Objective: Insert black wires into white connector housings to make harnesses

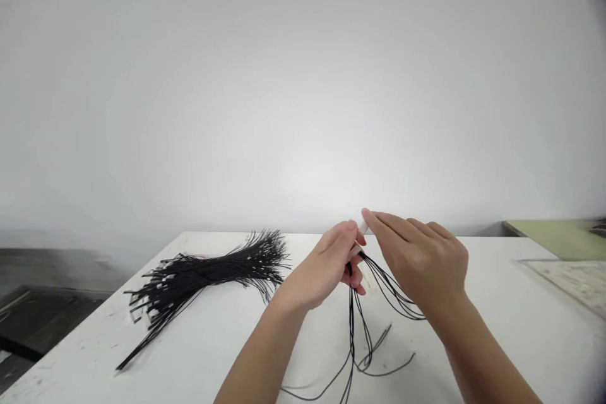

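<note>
My left hand (324,265) is closed around thin black wires (351,315) and a small white connector (355,250) at their end. Some of these wires hang down to the table, their loose ends curling forward. Others (388,284) run off to the right, passing behind my right hand (419,255). Between its thumb and fingers that hand pinches a small white piece (363,227), just above the left fingertips. Its exact kind is mostly hidden by the fingers. The two hands are close together over the table.
A large bundle of black wires (213,271) with white connectors lies on the white table (189,353) to the left. A plain wall (303,88) rises behind the table. On the right are a light board (572,281) and a greenish surface (549,233).
</note>
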{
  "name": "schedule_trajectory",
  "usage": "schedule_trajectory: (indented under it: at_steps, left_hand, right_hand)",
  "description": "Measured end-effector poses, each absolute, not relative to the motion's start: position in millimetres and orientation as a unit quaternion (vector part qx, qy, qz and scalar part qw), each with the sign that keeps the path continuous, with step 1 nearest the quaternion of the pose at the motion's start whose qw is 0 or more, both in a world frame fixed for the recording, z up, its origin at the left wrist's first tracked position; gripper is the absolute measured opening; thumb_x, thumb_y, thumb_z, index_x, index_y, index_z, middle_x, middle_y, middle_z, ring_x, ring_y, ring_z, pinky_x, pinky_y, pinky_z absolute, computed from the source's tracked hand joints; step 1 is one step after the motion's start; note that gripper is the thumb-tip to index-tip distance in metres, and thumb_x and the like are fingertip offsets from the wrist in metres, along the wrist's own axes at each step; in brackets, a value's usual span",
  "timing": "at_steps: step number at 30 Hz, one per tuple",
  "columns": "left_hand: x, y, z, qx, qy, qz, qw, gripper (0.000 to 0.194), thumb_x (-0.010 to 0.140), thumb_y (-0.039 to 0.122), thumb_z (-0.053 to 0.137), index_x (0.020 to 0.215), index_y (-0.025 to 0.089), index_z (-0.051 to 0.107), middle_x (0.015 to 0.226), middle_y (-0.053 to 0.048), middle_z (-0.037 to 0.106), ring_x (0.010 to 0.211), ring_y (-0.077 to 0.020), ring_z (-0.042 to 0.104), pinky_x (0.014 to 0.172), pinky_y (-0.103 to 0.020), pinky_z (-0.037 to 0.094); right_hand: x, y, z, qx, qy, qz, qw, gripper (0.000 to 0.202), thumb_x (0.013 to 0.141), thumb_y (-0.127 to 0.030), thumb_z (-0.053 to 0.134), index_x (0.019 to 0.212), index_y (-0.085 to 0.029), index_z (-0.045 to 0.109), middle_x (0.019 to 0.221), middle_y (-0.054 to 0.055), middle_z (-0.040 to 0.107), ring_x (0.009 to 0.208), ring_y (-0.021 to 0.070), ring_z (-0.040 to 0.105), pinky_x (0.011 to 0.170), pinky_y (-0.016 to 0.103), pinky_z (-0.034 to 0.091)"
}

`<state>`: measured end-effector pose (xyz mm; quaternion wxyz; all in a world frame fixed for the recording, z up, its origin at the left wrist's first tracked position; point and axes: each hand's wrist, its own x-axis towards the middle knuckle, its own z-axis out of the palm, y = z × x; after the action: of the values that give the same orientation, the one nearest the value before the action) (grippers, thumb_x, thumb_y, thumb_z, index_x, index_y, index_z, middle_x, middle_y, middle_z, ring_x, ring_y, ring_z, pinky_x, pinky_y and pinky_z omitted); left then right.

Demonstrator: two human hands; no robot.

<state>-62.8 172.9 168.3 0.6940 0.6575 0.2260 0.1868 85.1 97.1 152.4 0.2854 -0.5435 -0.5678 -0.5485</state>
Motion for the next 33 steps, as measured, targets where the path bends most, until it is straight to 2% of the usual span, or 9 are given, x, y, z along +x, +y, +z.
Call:
schedule_trajectory:
  at_steps: [9, 11, 15, 17, 19, 21, 25, 29, 33]
  left_hand:
    - [-61.0, 174.6, 171.8, 0.644, 0.199, 0.182, 0.716, 0.036, 0.089, 0.054, 0.049, 0.084, 0.018, 0.049, 0.077, 0.004, 0.043, 0.046, -0.0042, 0.05, 0.06, -0.034, 0.059]
    - [-61.1, 175.1, 171.9, 0.631, 0.19, 0.192, 0.728, 0.033, 0.09, 0.049, 0.051, 0.081, 0.018, 0.048, 0.076, 0.004, 0.044, 0.045, -0.004, 0.049, 0.061, -0.035, 0.059]
    - [-61.0, 177.5, 173.7, 0.582, 0.2, 0.251, 0.747, 0.028, 0.092, 0.043, 0.05, 0.081, 0.017, 0.049, 0.071, 0.005, 0.042, 0.047, -0.0048, 0.048, 0.065, -0.037, 0.059]
    - [-60.8, 180.0, 174.8, 0.548, 0.205, 0.291, 0.757, 0.026, 0.092, 0.04, 0.05, 0.081, 0.017, 0.049, 0.07, 0.005, 0.042, 0.049, -0.0054, 0.049, 0.069, -0.039, 0.059]
    - [-60.3, 182.9, 175.7, 0.513, 0.205, 0.332, 0.764, 0.022, 0.092, 0.036, 0.051, 0.081, 0.017, 0.049, 0.071, 0.004, 0.043, 0.051, -0.0057, 0.051, 0.072, -0.038, 0.058]
    - [-59.5, 185.3, 176.2, 0.484, 0.205, 0.369, 0.766, 0.021, 0.092, 0.034, 0.051, 0.082, 0.016, 0.049, 0.074, 0.004, 0.045, 0.054, -0.0065, 0.053, 0.07, -0.035, 0.056]
    - [-57.9, 186.0, 175.8, 0.452, 0.197, 0.4, 0.772, 0.02, 0.093, 0.034, 0.049, 0.084, 0.017, 0.047, 0.077, 0.002, 0.046, 0.063, -0.0105, 0.06, 0.068, -0.03, 0.053]
    - [-57.7, 183.4, 175.2, 0.449, 0.184, 0.404, 0.775, 0.016, 0.093, 0.031, 0.05, 0.085, 0.017, 0.047, 0.075, 0.002, 0.046, 0.073, -0.0146, 0.063, 0.074, -0.032, 0.051]
    - [-57.7, 182.4, 176.0, 0.485, 0.174, 0.401, 0.758, 0.017, 0.092, 0.031, 0.052, 0.084, 0.017, 0.05, 0.071, 0.002, 0.047, 0.078, -0.0148, 0.063, 0.078, -0.029, 0.047]
  right_hand:
    - [86.0, 101.6, 150.5, -0.504, -0.61, -0.522, 0.318, 0.032, 0.076, -0.008, 0.07, 0.106, -0.019, 0.067, 0.088, -0.008, 0.073, 0.056, 0.0078, 0.051, 0.056, 0.028, 0.033]
    - [86.1, 100.7, 152.9, -0.52, -0.614, -0.48, 0.35, 0.031, 0.079, -0.009, 0.069, 0.107, -0.021, 0.066, 0.094, -0.006, 0.073, 0.065, 0.0092, 0.058, 0.067, 0.03, 0.036]
    - [83.3, 90.8, 159.8, -0.57, -0.576, -0.43, 0.399, 0.028, 0.086, -0.02, 0.066, 0.113, -0.023, 0.063, 0.12, 0.007, 0.065, 0.094, 0.0211, 0.063, 0.083, 0.041, 0.034]
    - [80.2, 83.1, 162.3, -0.562, -0.594, -0.394, 0.42, 0.024, 0.087, -0.022, 0.064, 0.111, -0.021, 0.063, 0.116, 0.008, 0.065, 0.095, 0.0209, 0.063, 0.084, 0.04, 0.037]
    - [75.3, 76.4, 163.6, -0.557, -0.631, -0.312, 0.441, 0.015, 0.089, -0.023, 0.061, 0.103, -0.022, 0.063, 0.101, 0.004, 0.067, 0.087, 0.0163, 0.063, 0.079, 0.034, 0.044]
    - [69.2, 73.3, 163.6, -0.584, -0.652, -0.185, 0.447, 0.01, 0.09, -0.028, 0.058, 0.099, -0.024, 0.062, 0.092, 0.001, 0.067, 0.08, 0.0137, 0.062, 0.065, 0.025, 0.047]
    - [60.0, 80.6, 159.4, -0.656, -0.619, 0.045, 0.43, 0.02, 0.093, -0.041, 0.05, 0.103, -0.027, 0.061, 0.09, 0.002, 0.068, 0.071, 0.0146, 0.062, 0.05, 0.022, 0.045]
    - [61.9, 90.5, 155.0, -0.654, -0.593, 0.099, 0.46, 0.024, 0.093, -0.04, 0.048, 0.08, -0.022, 0.058, 0.07, -0.001, 0.063, 0.045, 0.0082, 0.044, 0.04, 0.022, 0.034]
    - [66.6, 88.6, 156.8, -0.635, -0.605, 0.072, 0.476, 0.022, 0.091, -0.034, 0.053, 0.073, -0.023, 0.057, 0.057, -0.004, 0.054, 0.043, 0.0076, 0.04, 0.039, 0.021, 0.031]
